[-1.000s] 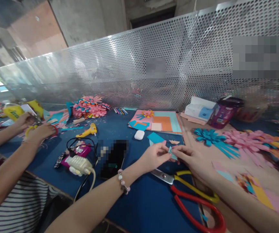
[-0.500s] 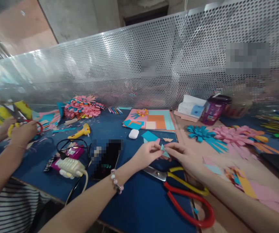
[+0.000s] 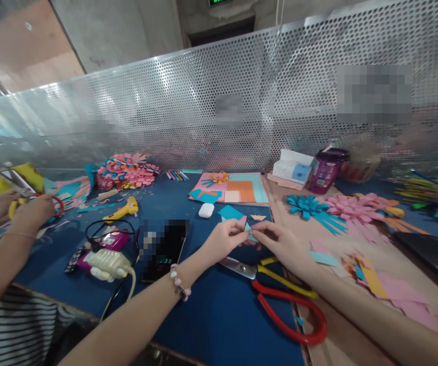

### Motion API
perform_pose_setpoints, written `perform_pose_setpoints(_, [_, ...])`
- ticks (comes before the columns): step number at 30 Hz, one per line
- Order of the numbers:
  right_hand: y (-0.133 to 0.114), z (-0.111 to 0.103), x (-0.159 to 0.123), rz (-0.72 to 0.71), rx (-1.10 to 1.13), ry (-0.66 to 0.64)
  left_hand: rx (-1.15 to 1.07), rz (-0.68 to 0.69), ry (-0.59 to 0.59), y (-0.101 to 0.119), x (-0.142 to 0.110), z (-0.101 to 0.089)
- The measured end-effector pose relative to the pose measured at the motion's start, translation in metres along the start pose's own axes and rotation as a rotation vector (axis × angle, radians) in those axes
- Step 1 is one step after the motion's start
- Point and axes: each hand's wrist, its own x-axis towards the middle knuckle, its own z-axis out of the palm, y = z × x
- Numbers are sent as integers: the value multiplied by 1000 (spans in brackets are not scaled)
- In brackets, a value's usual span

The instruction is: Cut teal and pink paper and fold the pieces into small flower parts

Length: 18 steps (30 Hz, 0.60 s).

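Between my two hands is a small piece of light-blue paper [image 3: 248,230], mostly covered by my fingertips. My left hand [image 3: 224,239], a beaded bracelet at its wrist, pinches the paper's left side. On the other side, my right hand [image 3: 280,241] has thumb and finger closed on it. Scissors [image 3: 276,287] with one red and one yellow handle lie on the table just below my hands. Beyond my fingers sit a blue paper piece [image 3: 229,212] and a small folded peach paper [image 3: 258,217].
At left, a co-worker's hands [image 3: 32,211] hold scissors. Around the blue table [image 3: 204,315] lie a phone [image 3: 167,251], a power strip [image 3: 108,262], a yellow glue gun [image 3: 124,209], a white case [image 3: 206,210] and paper flowers [image 3: 350,206]. A perforated metal screen [image 3: 158,117] stands behind.
The whole view has shifted slightly, so things appear a little further left. My fingers have closed in over the light-blue paper, which shows less now. The co-worker's scissors have tilted down.
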Motion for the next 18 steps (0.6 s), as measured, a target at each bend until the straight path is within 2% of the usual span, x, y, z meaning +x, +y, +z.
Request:
perform_pose_setpoints(10, [0,0,-1,-50,10,0,19,20,-15,-5,-1,-2])
perform_pose_setpoints(18, [-1,1,0,5,10,-1,4,19,-21,2,-1,0])
